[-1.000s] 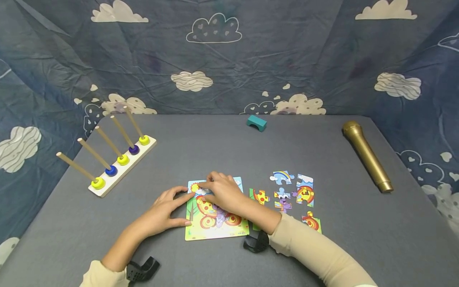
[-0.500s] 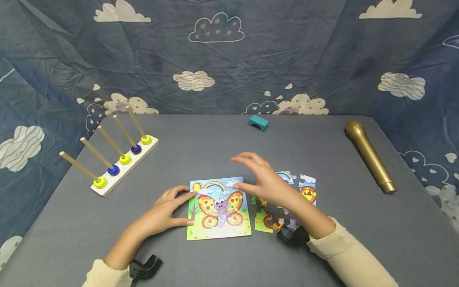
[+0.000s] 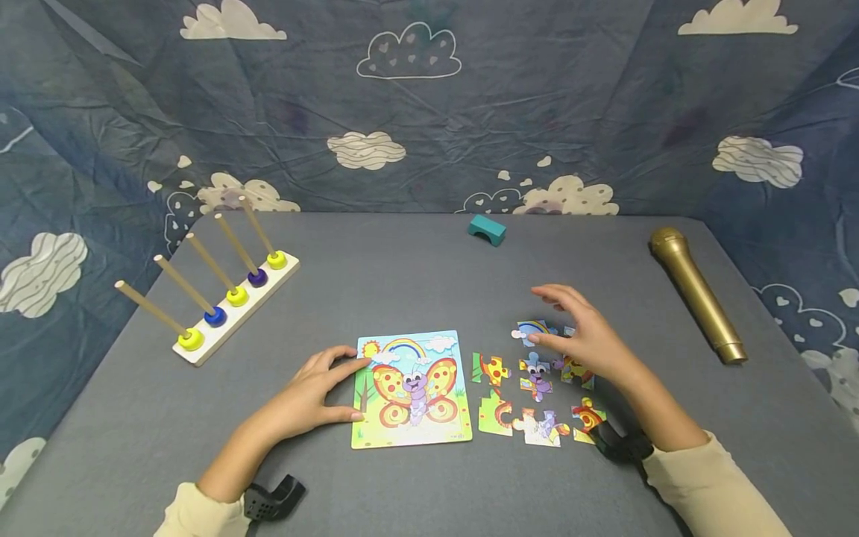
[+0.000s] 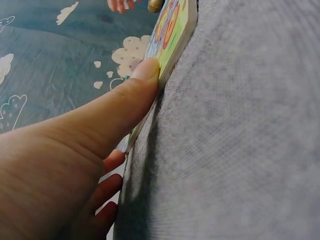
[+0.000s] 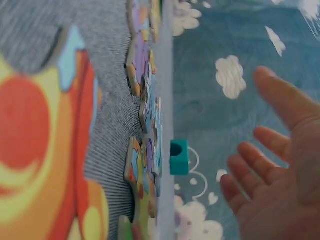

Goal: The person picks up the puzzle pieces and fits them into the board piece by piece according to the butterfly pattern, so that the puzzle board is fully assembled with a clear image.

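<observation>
A square picture board (image 3: 443,431) showing a butterfly, sun and rainbow lies flat on the table. My left hand (image 3: 312,395) rests at its left edge, thumb low and fingers higher up. In the left wrist view, the thumb (image 4: 142,75) presses the board's rim. Right of the board lie several loose jigsaw pieces, among them a rainbow piece (image 3: 533,327), a butterfly-face piece (image 3: 535,380) and a green-cornered piece (image 3: 494,416). Above them hovers my right hand (image 3: 587,343), fingers apart and holding nothing; it partly covers the pieces at the right.
A wooden peg stand (image 3: 201,352) with yellow, blue and purple rings stands at the left. At the back lies a teal arch block (image 3: 488,229). A gold microphone (image 3: 698,298) lies on the right. Behind the grey table hangs a cloud-patterned cloth (image 3: 429,112).
My right hand has left the board and moved right to above the loose pieces, uncovering the whole butterfly picture. The left hand stays at the board's left edge.
</observation>
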The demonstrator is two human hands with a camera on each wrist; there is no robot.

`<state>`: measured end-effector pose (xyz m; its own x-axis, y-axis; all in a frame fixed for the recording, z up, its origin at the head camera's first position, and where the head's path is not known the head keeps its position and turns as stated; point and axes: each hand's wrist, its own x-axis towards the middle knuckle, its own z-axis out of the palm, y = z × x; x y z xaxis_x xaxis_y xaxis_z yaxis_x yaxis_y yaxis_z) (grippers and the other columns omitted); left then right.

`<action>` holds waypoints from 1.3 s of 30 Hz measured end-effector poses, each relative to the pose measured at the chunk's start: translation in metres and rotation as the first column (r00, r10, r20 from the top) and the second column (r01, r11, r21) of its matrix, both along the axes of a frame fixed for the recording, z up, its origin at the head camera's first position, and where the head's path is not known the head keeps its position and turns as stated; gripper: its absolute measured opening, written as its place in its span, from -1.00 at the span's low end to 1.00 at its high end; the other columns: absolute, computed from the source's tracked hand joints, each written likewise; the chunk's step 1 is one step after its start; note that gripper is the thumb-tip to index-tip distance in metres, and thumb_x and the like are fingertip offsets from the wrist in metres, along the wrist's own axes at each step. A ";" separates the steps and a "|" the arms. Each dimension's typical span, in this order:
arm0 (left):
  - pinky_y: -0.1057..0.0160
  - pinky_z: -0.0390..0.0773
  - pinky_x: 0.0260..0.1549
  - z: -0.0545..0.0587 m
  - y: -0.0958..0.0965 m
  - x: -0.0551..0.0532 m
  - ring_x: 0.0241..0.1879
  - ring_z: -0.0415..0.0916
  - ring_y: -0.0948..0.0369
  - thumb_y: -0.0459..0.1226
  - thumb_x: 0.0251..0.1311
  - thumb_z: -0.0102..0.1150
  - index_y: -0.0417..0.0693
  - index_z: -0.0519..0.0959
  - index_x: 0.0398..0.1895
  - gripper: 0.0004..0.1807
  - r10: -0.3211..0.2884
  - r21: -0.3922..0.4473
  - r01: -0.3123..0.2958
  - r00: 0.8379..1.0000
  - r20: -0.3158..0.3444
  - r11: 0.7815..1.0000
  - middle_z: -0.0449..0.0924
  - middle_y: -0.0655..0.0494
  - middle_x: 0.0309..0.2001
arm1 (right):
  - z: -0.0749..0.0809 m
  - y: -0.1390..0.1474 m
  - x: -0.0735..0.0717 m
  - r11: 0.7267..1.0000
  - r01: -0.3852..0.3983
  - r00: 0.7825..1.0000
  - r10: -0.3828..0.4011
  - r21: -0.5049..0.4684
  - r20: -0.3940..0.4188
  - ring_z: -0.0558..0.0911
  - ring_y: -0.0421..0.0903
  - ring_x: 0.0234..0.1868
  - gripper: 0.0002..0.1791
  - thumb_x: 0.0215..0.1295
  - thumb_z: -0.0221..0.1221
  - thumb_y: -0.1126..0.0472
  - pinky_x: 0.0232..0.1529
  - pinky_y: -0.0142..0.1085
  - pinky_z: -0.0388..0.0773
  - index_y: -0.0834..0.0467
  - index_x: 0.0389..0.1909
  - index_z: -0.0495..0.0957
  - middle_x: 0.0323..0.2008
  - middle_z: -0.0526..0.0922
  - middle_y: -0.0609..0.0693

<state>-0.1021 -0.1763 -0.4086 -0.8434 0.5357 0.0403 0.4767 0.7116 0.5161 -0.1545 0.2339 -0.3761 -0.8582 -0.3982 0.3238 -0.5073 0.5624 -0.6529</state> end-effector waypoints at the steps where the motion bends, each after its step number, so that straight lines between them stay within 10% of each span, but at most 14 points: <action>1: -0.12 0.19 0.04 0.000 0.000 0.000 0.17 0.10 0.00 0.13 -0.12 0.26 0.15 0.31 0.25 -0.21 0.001 0.003 -0.001 1.000 -0.001 1.000 0.17 0.03 0.22 | -0.003 0.003 -0.001 1.000 0.002 1.000 -0.002 -0.001 0.011 0.34 0.06 0.05 -0.25 -0.10 0.37 0.29 -0.01 0.00 0.27 0.23 0.18 0.30 0.10 0.33 0.09; 39: -0.11 0.19 0.04 -0.004 -0.002 0.000 0.19 0.08 0.02 0.13 -0.12 0.26 0.14 0.31 0.25 -0.20 0.003 0.032 -0.004 1.000 0.006 0.999 0.16 0.06 0.24 | -0.033 0.023 -0.010 0.997 0.038 0.980 -0.050 0.068 0.195 0.35 0.12 0.06 -0.31 0.01 0.32 0.11 0.04 0.06 0.23 0.25 0.16 0.30 0.06 0.34 0.19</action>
<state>-0.1024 -0.1782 -0.4122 -0.8455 0.5313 0.0525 0.4714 0.6966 0.5409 -0.1647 0.2566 -0.4092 -0.9197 -0.3730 0.1229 -0.3468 0.6246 -0.6997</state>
